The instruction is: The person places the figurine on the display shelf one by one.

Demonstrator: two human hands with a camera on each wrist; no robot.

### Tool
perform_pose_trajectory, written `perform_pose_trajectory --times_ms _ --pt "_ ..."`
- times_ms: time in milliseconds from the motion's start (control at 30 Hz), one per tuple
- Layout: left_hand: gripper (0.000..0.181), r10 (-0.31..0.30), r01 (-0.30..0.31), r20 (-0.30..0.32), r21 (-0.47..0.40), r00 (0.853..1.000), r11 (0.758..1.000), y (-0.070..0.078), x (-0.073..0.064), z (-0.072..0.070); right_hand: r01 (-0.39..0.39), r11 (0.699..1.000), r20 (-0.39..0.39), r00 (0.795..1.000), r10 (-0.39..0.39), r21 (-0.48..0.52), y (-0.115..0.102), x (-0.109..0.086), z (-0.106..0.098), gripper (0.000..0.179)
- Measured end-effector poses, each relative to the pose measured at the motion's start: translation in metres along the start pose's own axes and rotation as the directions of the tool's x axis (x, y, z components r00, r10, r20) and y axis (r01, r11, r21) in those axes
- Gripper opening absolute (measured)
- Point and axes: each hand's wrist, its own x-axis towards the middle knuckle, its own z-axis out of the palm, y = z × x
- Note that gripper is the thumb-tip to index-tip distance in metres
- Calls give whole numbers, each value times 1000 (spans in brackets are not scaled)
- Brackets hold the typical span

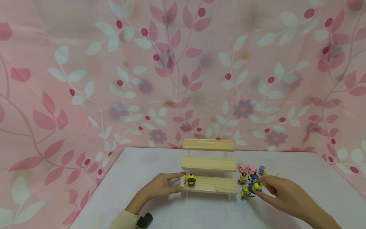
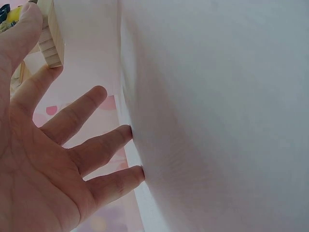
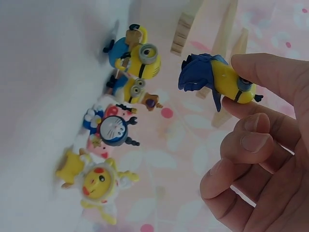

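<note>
My right hand [image 1: 288, 195] pinches a yellow one-eyed Minion figurine in dark blue clothing [image 3: 212, 79] between thumb and index finger, its other fingers curled beneath. The figurine is level with the lowest step, to the right of a three-step wooden display shelf [image 1: 211, 185]. On the left end of that step stands a small yellow and black figurine [image 1: 191, 180]. My left hand [image 1: 163, 186] touches the same end with thumb and index finger; its remaining fingers spread out straight in the left wrist view.
Several figurines stand right of the shelf: a Minion holding a brown thing [image 3: 145, 60], another Minion [image 3: 133, 90], a blue and white cat figure [image 3: 113, 129], a yellow figure in a white hood [image 3: 96, 182] and pink-headed figures [image 1: 241, 167]. Floral cloth [image 1: 177, 79] hangs behind the white tabletop [image 1: 131, 165].
</note>
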Motion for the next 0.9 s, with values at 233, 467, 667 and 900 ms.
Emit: perform_pose_trajectory --times_ms 233,467,667,900 --pt "63 9 -9 -7 2 1000 1000 -3 -1 1 4 1000 0 1000 -4 9 -6 10 2 30" --pt "63 20 -20 -17 3 1000 1000 -3 0 1 51 996 -16 999 -50 78 -12 23 8 32" --pt "63 23 -23 -14 7 1000 1000 -2 0 1 93 986 -22 996 -91 138 -19 33 12 34" --pt "63 28 -28 3 -35 1000 999 -3 0 0 147 967 -39 989 -142 208 -30 46 18 28"
